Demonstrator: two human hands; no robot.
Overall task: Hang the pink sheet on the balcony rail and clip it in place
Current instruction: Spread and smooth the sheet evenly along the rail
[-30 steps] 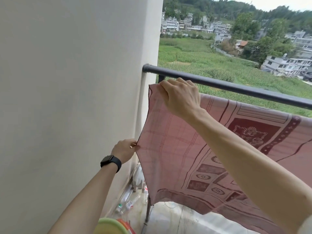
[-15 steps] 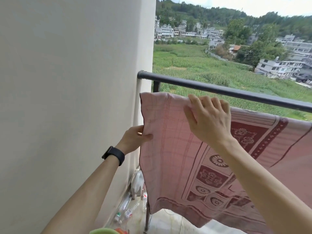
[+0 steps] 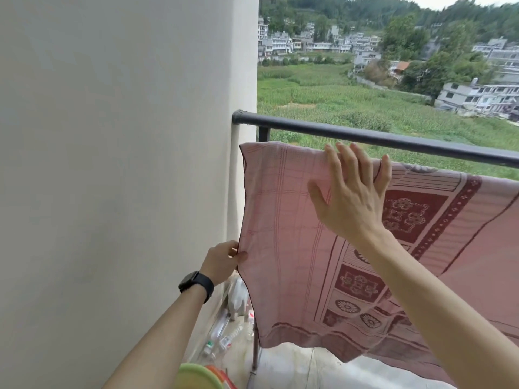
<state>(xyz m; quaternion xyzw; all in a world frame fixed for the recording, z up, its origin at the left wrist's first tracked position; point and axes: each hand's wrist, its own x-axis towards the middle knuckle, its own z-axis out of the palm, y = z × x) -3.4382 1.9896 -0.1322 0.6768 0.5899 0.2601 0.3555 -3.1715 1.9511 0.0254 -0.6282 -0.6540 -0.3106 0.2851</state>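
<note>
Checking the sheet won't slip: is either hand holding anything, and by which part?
The left hand pinches the pink sheet at its left side edge, partway down. The right hand is open, gripping nothing.

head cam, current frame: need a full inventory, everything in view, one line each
pink sheet: 1, pink with dark red pattern, hanging just below the rail, right of the wall
rail: 1, black, runs from the wall to the right edge of view
wall: 1, white, left half of view
bottles: several, clear plastic, on the floor at the wall's foot
jug: 1, white, on the floor by the bottles
round object: 1, green and orange, bottom edge, cut off
field: 1, green, beyond the rail
buildings: many, white, beyond the field
watch: 1, black, left wrist
left hand: 1, pinches the sheet's left edge
right hand: 1, fingers straight, at the sheet's top edge
</note>
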